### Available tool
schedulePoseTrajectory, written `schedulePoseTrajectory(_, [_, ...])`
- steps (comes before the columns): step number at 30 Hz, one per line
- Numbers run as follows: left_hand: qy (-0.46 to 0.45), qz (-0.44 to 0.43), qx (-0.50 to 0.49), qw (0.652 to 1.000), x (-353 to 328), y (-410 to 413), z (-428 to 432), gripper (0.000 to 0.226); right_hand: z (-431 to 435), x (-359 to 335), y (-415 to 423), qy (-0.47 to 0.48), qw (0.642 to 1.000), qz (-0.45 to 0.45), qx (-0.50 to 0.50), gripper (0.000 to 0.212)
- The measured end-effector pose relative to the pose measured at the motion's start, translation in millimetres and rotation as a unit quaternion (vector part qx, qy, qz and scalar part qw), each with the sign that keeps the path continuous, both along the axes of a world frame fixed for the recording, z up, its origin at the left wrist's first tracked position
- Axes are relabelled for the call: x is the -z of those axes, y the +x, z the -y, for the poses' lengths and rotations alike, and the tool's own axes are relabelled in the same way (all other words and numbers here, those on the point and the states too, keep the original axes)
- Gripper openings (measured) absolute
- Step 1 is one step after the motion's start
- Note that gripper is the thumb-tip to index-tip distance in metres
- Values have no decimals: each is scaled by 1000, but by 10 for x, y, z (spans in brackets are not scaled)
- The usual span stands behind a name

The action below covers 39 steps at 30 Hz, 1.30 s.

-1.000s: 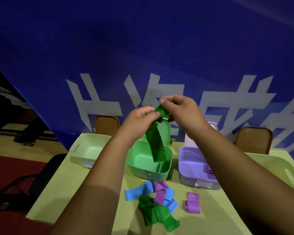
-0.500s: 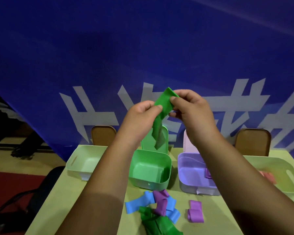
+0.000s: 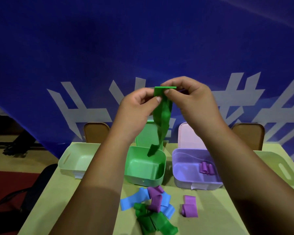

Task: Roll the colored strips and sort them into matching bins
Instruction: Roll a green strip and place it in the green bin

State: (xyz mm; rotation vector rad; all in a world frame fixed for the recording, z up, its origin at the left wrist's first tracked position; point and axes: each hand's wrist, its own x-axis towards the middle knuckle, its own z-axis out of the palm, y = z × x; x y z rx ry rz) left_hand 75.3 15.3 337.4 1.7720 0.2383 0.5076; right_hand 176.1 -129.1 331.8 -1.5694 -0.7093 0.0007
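Overhead, left hand (image 3: 136, 107) and right hand (image 3: 192, 97) both pinched top edge of green strip (image 3: 162, 119); tail hung above green bin (image 3: 145, 167).

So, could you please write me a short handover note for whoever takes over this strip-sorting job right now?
Left hand: pinches the top end of the green strip.
Right hand: pinches the same end. The strip hangs unrolled, its lower end over the green bin.
Done: rolled purple pieces lie in the purple bin. I see nothing lying in the green bin.
Left: roll the held strip and drop it in the green bin. Then work through the pile on the table: blue strips, purple strips, green strips, and the lone purple strip to the right.
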Motion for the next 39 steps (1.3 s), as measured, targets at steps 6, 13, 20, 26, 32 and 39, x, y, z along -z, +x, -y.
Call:
schedulePoseTrajectory(6, [-99,-15,3,995,32,20,6,24,34,1,66,-4,1000,-12,1,14])
schedulePoseTrajectory(13, [-106,6,11,994,135,48,-5,26,25,56,92,3,999,-50,-6,13])
schedulePoseTrajectory(20, [-30,-37,-8,999,205,26,-91,24,-24,175,154,-44,998,-43,-11,12])
schedulePoseTrajectory(26, [109,-14,-165,980,413,84,-200,13,-84,228,131,-75,992,-86,-59,9])
schedulePoseTrajectory(32, [-116,-30,-124,985,471,138,-241,20,-159,278,58,-90,974,-157,-133,12])
schedulePoseTrajectory(39, [-233,6,-109,966,624,151,-318,17,-256,284,83,-39,977,-169,-123,17])
